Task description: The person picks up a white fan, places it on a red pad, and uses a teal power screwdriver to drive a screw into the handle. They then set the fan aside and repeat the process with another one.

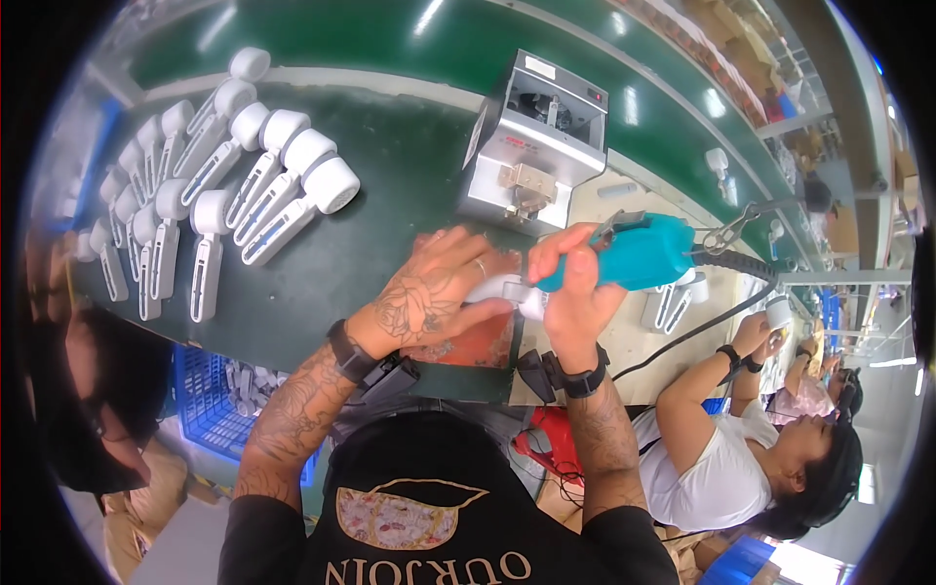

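Note:
My left hand (429,283) grips a white plastic part (509,290) over the table, its fingers closed around it and covering much of it. Closed around a teal electric screwdriver (639,253) is my right hand (583,297). The tool lies nearly level, its working end against or close to the white part; my fingers hide the exact contact. A black cord (717,261) runs from its back end. Under my hands lies a reddish-orange mat (463,346). Just beyond stands a grey metal screw feeder (536,146).
Several white round-headed devices with long handles (283,185) lie in rows on the green table (341,117) at the left. More white pieces (675,302) lie at the right. A blue basket of parts (210,400) sits below the edge. A co-worker (717,448) works at the right.

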The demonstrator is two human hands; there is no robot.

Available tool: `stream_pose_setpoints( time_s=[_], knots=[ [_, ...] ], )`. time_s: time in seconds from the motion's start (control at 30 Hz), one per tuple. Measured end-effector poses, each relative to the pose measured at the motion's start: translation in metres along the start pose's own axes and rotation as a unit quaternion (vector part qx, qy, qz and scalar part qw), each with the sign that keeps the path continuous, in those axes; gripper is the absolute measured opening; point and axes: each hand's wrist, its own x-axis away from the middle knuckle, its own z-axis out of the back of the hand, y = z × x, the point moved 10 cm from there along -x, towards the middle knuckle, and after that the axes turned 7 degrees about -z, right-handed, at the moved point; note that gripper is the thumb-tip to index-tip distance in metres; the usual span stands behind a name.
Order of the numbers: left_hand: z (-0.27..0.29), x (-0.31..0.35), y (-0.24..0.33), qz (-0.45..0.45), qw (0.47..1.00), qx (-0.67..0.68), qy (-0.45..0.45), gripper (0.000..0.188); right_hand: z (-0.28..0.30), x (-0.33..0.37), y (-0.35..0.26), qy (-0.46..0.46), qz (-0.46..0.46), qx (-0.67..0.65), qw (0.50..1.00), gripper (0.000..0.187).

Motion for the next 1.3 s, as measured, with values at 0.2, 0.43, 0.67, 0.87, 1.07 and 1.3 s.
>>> stream_pose_setpoints(
  time_s=[0.2, 0.43, 0.67, 0.87, 1.07, 1.3],
  knots=[
    [0.000, 0.000, -0.002, 0.001, 1.000, 0.005, -0.008, 0.040, 0.001, -0.003, 0.003, 0.006, -0.006, 0.006, 1.000, 0.029],
    [0.001, 0.002, -0.002, -0.013, 1.000, 0.000, 0.007, 0.042, -0.001, -0.012, 0.002, 0.041, -0.073, 0.019, 0.996, 0.031],
    [0.006, 0.002, 0.000, -0.007, 1.000, 0.026, 0.013, 0.036, -0.005, -0.064, -0.026, 0.092, 0.051, 0.068, 0.992, 0.028],
    [0.005, 0.003, 0.002, -0.020, 0.999, 0.018, 0.028, 0.034, -0.010, -0.066, -0.013, 0.064, 0.070, 0.076, 0.993, 0.026],
    [0.006, 0.003, -0.004, -0.007, 0.999, 0.022, 0.027, 0.031, -0.006, -0.028, -0.024, 0.067, -0.001, 0.030, 0.997, 0.036],
    [-0.003, 0.001, -0.002, -0.020, 0.999, 0.015, -0.024, 0.038, 0.006, 0.022, -0.019, 0.025, -0.035, 0.026, 0.999, 0.052]
  ],
)
